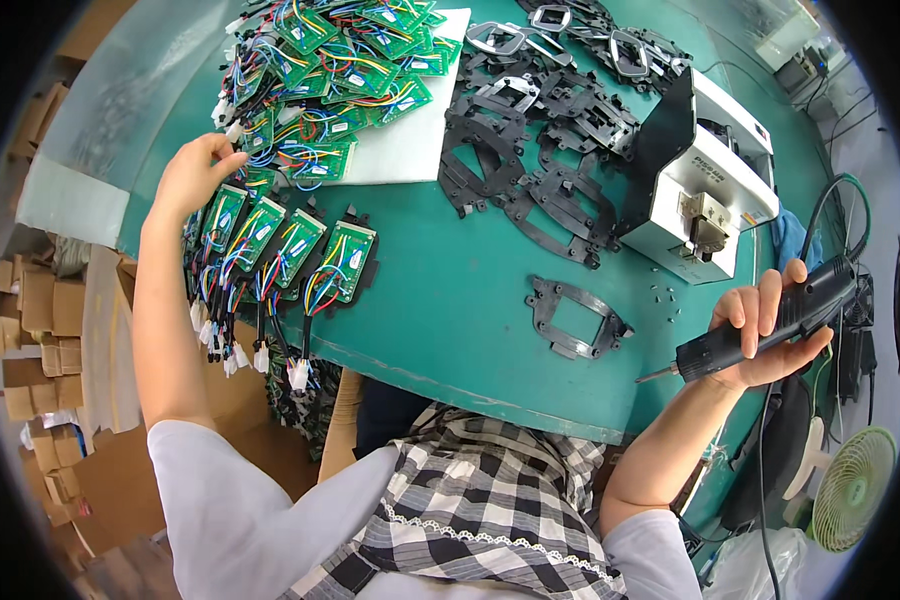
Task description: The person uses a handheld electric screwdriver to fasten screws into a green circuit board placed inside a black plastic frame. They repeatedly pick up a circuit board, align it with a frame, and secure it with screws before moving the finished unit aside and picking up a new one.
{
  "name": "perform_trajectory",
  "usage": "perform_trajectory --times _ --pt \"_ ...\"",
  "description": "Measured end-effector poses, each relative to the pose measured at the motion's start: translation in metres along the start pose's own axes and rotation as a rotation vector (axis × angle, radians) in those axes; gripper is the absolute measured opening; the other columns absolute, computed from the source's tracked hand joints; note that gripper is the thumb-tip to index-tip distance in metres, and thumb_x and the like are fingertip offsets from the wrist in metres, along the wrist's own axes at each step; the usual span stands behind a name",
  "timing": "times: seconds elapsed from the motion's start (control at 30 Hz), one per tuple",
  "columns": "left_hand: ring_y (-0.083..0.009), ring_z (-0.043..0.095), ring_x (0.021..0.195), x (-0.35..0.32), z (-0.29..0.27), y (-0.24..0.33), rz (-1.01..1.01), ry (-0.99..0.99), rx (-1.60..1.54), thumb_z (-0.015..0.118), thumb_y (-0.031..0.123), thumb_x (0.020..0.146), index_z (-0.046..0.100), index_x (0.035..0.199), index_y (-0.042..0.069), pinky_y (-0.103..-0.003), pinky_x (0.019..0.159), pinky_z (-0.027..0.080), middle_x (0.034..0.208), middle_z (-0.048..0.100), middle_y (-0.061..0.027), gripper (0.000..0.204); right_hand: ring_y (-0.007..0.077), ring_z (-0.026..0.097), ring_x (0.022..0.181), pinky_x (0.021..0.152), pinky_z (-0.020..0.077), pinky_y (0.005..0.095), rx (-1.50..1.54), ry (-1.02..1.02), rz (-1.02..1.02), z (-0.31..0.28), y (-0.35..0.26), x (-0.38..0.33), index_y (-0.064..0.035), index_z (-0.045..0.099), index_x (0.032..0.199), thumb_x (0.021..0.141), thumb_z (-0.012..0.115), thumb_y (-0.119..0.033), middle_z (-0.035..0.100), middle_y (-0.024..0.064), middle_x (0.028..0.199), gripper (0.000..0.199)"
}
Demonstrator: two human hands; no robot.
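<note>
**Boards at the left, driver held ready at the right**

On the green bench top (450, 300), the left hand (195, 175) reaches out to the far-left end of a row of green circuit boards (288, 250) seated on black frames, its fingers curled down narrow onto the board at that end; whether it pinches the board or only touches it cannot be told. The row lies along the near-left edge of the bench, with coloured wires and white plugs hanging over that edge. Just beyond the row, on a white sheet (410, 140), a loose heap of wired boards (335, 70) is piled. The right hand (765, 325) is closed around a black electric screwdriver (770, 325), held off the near-right edge with the bit pointing left, well apart from the boards. One empty black plastic frame (575, 320) lies alone in the middle, near the body; many more frames (540, 140) are spread at the far side. A white and black screw feeder (705, 175) stands at the right, with small dark screws scattered just near it.

By my reading, the step in hand is handling the assembled boards, with fastening paused. A next move would call for bringing the driver tip squarely onto a screw point while the left hand steadies the piece
</note>
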State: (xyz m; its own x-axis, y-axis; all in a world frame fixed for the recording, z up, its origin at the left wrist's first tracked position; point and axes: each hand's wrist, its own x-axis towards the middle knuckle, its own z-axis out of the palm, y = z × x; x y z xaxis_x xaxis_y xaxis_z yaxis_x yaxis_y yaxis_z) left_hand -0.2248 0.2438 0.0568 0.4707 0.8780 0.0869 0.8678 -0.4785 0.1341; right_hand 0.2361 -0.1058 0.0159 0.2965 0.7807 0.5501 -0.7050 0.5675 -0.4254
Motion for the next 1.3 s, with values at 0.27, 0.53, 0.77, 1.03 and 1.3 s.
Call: perform_trajectory --times 0.27,0.53,0.77,1.03,1.3 --pt "-0.0119 0.048 0.061 -0.022 0.015 -0.025 -0.125 -0.159 -0.143 0.069 0.017 0.082 0.054 0.073 0.001 -0.03 0.058 0.04 0.063 0.053 -0.0017 0.024 0.0192 0.053 0.053 0.078 0.0482 0.0426 0.013 0.007 0.022 0.0 0.003 0.001 0.0003 0.037 0.128 0.091 0.057 -0.043 0.048 0.0109 0.074 0.06" --pt "-0.0269 0.065 0.083 0.004 0.028 -0.021 -0.307 -0.057 0.089 0.068 0.042 0.079 0.064 0.093 0.004 -0.035 0.074 0.048 0.086 0.068 -0.0102 0.04 0.0184 0.051 0.053 0.078 0.0481 0.0425 0.003 0.013 0.045 -0.001 0.006 0.003 0.0001 0.036 0.128 0.091 0.056 -0.042 0.046 0.0099 0.075 0.059" --pt "-0.0108 0.058 0.066 0.005 0.034 -0.051 -0.271 0.076 -0.402 0.072 0.019 0.079 0.065 0.083 0.002 -0.027 0.064 0.045 0.073 0.066 -0.0034 0.019 0.0186 0.051 0.054 0.082 0.0481 0.0448 0.027 0.009 0.065 0.0 0.008 0.002 -0.0004 0.036 0.128 0.092 0.056 -0.041 0.046 0.0104 0.075 0.058" --pt "-0.0127 0.062 0.072 -0.006 0.02 -0.031 -0.263 0.553 -0.308 0.066 0.023 0.086 0.065 0.089 0.001 -0.029 0.067 0.047 0.078 0.067 -0.006 0.023 0.0192 0.051 0.056 0.084 0.0476 0.0468 0.033 0.01 0.06 -0.004 0.008 0.002 0.0004 0.037 0.129 0.093 0.053 -0.042 0.045 0.0105 0.076 0.058" --pt "-0.009 0.058 0.073 0.004 0.0 -0.023 -0.482 0.395 -1.615 0.061 0.016 0.092 0.062 0.097 0.005 -0.021 0.06 0.048 0.091 0.064 -0.0022 0.012 0.0192 0.051 0.058 0.084 0.0478 0.0456 0.042 0.036 0.042 -0.006 0.006 0.002 0.0008 0.037 0.129 0.093 0.052 -0.043 0.045 0.01 0.076 0.058"
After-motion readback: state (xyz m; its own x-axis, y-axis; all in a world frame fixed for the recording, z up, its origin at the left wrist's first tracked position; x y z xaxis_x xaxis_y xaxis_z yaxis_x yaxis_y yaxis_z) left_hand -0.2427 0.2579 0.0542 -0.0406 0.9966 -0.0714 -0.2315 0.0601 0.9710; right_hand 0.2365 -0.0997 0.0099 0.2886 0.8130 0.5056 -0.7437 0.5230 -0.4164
